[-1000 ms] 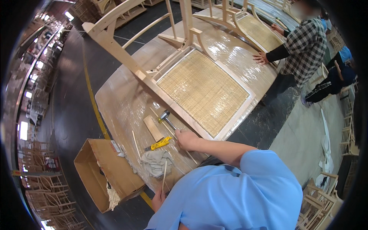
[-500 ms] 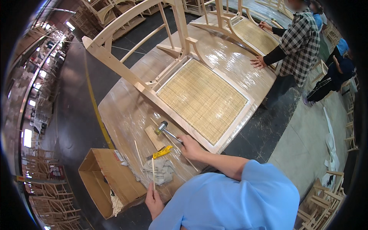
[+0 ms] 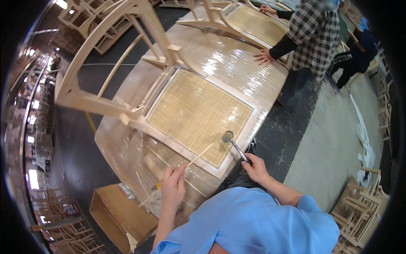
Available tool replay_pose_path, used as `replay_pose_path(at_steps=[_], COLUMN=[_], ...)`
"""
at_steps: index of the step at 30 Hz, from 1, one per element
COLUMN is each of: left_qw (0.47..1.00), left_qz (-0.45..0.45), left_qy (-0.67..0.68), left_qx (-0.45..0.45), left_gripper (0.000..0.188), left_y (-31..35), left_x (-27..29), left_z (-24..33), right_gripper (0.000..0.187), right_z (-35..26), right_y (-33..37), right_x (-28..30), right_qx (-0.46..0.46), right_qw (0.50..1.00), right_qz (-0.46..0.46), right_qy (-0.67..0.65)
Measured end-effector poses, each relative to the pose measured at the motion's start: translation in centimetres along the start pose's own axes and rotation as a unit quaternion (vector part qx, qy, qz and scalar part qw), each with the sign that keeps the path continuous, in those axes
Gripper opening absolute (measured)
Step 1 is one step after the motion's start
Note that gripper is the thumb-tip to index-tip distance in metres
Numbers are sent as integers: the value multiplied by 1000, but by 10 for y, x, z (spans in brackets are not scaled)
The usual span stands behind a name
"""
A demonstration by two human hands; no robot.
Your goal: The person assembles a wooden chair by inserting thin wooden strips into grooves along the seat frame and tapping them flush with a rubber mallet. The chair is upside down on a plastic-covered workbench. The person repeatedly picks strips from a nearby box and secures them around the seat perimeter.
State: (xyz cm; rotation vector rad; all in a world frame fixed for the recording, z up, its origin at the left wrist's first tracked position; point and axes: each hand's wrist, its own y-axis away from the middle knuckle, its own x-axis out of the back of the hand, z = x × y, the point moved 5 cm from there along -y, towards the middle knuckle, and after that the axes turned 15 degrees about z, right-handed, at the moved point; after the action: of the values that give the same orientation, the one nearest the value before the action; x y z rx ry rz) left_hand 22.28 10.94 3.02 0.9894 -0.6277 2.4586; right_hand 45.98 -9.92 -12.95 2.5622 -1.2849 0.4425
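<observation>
A wooden chair [image 3: 91, 106] lies on a plastic-wrapped table [image 3: 220, 55], its woven cane seat panel [image 3: 198, 112] facing up. My left hand [image 3: 172, 185] pinches a thin pale strip [image 3: 200, 154], whose far end reaches over the seat's near corner. In my right hand [image 3: 255, 168] is the metal handle of a small mallet [image 3: 237, 150]. The round mallet head hangs above or against the panel near its right edge; I cannot tell whether it touches. Behind my left hand, a yellow utility knife [image 3: 159, 185] is mostly hidden.
Loose strips [image 3: 195, 187] and a flat wood block [image 3: 153, 165] lie before the chair. An open cardboard box [image 3: 120, 211] stands at lower left. Across the table, a person in a checked shirt [image 3: 313, 40] works at another chair [image 3: 256, 26]. Chair frames [image 3: 359, 207] are piled at lower right.
Both hands have moved from the table's near side toward the seat. The strip now points across the seat corner, and the mallet has swung right over the panel. The view has shifted too.
</observation>
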Motion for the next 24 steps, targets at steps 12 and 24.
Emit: replay_pose_path(at_steps=[12,24], left_qw=[959,915], left_qz=[-198,-240], left_qy=[-77,-133], left_qx=[-187,-297], left_gripper=[34,35], left_y=[-185,-229], left_x=[-221,-305], left_z=[52,54], right_gripper=[30,31], right_z=[74,104], right_y=[-133,-157], right_x=[120,112], right_qx=[-73,-154], right_qw=[994,986], right_qz=[81,41], right_qy=[-21,-43])
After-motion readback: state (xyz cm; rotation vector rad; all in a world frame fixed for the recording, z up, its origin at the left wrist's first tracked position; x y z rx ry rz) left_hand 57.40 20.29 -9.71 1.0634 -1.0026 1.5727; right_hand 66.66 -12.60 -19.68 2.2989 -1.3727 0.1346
